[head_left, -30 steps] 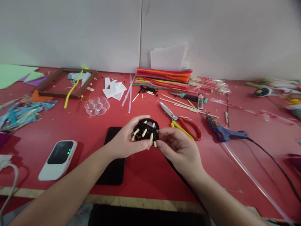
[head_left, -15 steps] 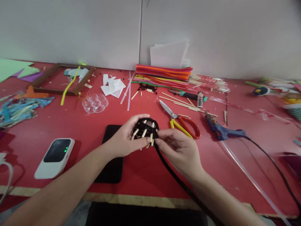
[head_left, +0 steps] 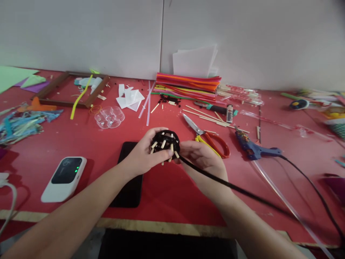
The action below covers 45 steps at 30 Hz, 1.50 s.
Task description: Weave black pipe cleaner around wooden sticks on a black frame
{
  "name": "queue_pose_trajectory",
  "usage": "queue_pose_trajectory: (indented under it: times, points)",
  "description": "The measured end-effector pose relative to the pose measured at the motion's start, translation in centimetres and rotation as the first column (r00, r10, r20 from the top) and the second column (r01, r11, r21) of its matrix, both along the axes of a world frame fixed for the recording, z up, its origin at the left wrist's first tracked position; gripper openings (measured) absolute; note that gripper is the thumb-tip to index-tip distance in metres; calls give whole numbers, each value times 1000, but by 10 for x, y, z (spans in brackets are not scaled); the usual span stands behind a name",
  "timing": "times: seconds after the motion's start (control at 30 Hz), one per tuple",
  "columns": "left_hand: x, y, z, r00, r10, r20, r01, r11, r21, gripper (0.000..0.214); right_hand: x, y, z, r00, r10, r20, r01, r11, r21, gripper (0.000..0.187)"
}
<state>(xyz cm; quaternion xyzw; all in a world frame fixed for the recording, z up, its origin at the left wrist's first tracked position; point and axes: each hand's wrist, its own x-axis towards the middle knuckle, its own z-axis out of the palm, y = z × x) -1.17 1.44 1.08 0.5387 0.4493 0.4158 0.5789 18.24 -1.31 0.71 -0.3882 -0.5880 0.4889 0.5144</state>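
Observation:
My left hand (head_left: pixel 141 156) is curled around a small black woven piece (head_left: pixel 165 141) with short pale wooden sticks poking out of it, held just above the red table (head_left: pixel 88 144). My right hand (head_left: pixel 205 158) meets it from the right, fingers closed on a long black strand (head_left: pixel 231 185) that leaves the piece and runs out low to the right over my wrist. Which fingers pinch the strand is partly hidden.
A black phone (head_left: pixel 128 176) lies under my left wrist and a white device (head_left: pixel 64 178) at the left. Scissors (head_left: pixel 208 138), a blue glue gun (head_left: pixel 252 147) with its cord, loose sticks, stacked coloured strips (head_left: pixel 188 84), a wooden frame (head_left: pixel 71 91) and clear plastic pieces (head_left: pixel 109 117) lie farther back.
The woven piece has turned a little in my left hand. The black strand, which ran down toward me, is now drawn out taut to the right.

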Motion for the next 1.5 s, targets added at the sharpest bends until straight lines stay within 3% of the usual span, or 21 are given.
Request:
queue_pose_trajectory:
  times: [0.13,0.27,0.37,0.6,0.77,1.07,1.27,1.5]
  points:
    - [1,0,1,998,17,54,-13,997,-73,63,-1,0,3,991,-70,114,54,988,142,22]
    - [1,-1,2,997,7,72,-1,996,-87,60,3,1,6,941,-212,265,104,923,369,10]
    - [2,-1,3,996,3,84,9,991,-137,59,3,1,5,944,-209,256,117,936,331,8]
    - [2,-1,6,984,-67,164,106,965,-242,56,-1,0,5,992,-112,60,109,993,52,11]
    - [1,-2,10,972,-114,203,161,960,-229,50,2,2,7,992,-83,95,85,996,-17,16]
    - [3,-3,6,980,-107,170,147,959,-243,52,3,3,7,982,-149,115,129,978,161,4]
    - [4,-2,1,974,-36,223,114,931,-347,57,3,2,7,993,-99,66,76,954,289,19]
    - [5,-3,5,967,-14,253,116,913,-391,60,8,2,1,978,-114,173,23,890,456,25]
